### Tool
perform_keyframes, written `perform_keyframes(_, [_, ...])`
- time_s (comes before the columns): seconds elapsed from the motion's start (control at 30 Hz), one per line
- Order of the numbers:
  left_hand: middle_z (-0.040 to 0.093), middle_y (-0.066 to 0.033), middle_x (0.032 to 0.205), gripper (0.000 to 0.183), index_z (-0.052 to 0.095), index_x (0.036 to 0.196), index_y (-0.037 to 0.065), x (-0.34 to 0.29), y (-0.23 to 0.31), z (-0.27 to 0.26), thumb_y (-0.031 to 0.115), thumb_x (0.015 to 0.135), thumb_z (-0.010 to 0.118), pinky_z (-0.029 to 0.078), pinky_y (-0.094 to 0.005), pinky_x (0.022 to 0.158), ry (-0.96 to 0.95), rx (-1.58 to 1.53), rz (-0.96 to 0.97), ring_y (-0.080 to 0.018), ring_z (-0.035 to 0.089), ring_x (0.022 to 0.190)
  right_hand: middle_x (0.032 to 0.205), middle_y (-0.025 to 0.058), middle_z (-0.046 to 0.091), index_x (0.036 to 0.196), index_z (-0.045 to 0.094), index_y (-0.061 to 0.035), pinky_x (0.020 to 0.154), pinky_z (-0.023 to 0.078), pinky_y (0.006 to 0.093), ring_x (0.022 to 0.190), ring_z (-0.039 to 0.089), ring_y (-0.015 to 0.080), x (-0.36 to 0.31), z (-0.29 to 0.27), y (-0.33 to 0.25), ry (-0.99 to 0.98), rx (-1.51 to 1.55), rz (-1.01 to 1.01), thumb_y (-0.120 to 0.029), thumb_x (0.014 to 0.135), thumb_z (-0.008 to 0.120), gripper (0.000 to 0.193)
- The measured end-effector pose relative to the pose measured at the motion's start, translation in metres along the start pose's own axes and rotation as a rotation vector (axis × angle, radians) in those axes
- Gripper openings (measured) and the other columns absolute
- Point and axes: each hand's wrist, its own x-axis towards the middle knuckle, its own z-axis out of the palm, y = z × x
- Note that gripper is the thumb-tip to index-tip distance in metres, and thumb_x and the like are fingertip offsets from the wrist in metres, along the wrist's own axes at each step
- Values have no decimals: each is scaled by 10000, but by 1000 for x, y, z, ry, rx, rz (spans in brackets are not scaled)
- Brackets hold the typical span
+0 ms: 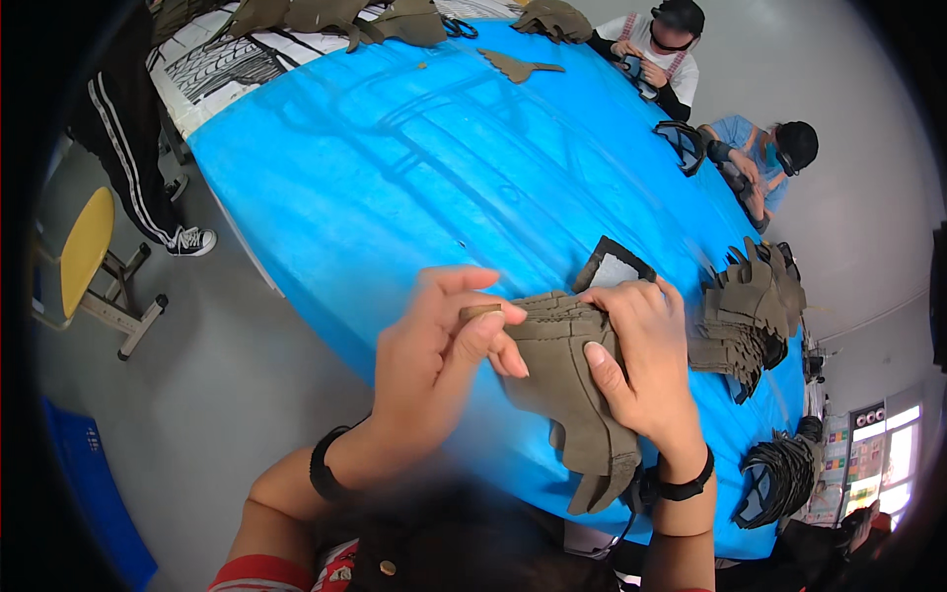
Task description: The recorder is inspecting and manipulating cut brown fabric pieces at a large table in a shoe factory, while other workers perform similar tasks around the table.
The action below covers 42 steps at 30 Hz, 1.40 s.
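Observation:
A stack of olive-brown foam-like sheets (557, 370), cut with curved, notched edges, lies at the near side of the blue table. My right hand (646, 355) grips its right side, thumb on top and fingers over the far edge. Beside the stack's left end, my left hand (434, 345) pinches a small brown strip (480, 311) between thumb and fingers. Just past my right hand sits a dark-framed piece with a pale grey middle (614, 271), partly covered by that hand.
The blue table (375, 187) carries another heap of notched brown pieces (745, 316) at right and a dark stack (779, 479) nearer. Brown pieces (404, 22) lie at the far edge. Two people (661, 59) work across the table. A yellow stool (87, 242) stands left, near a standing person's legs (123, 148).

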Motion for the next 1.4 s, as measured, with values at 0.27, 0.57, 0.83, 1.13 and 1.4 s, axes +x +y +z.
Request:
perform_keyframes(0.27, [685,-115,866,138,644,1052,-27,5,3,-15,39,931,632,515,-236,551,-68,381,-31,-119,664,645,1003,113,610,1117,618,-67,1034,318,513,1028,553,305,17,4,0,-105,-100,36,-323,864,529,371])
perform_keyframes(0.57, [621,-84,913,180,636,1072,-67,15,-5,-12,-60,893,650,572,-238,707,-28,235,-76,-142,685,819,1028,126,602,1118,609,-57,1030,321,555,1035,547,325,17,5,1,-78,-65,21,-358,869,512,403])
perform_keyframes(0.83, [592,-115,1053,146,577,1060,-73,14,-12,-3,-73,916,601,538,-252,765,-20,221,78,-134,662,858,1078,126,600,1131,598,-57,1058,296,557,1070,544,322,11,5,1,-74,-40,9,-393,877,490,434])
perform_keyframes(1.13, [653,-96,899,142,674,1047,-32,8,2,-8,-11,911,639,524,-253,656,-91,507,189,-128,653,778,1066,124,594,1139,597,-57,1063,289,550,1054,544,327,8,8,3,-36,-21,2,-416,852,523,466])
perform_keyframes(1.4, [679,-71,816,230,701,1001,8,-6,-14,7,19,788,786,509,-235,523,-107,572,340,-131,666,665,1065,121,598,1135,594,-57,1060,292,554,1048,548,324,7,11,6,-28,-24,4,-387,830,542,453])
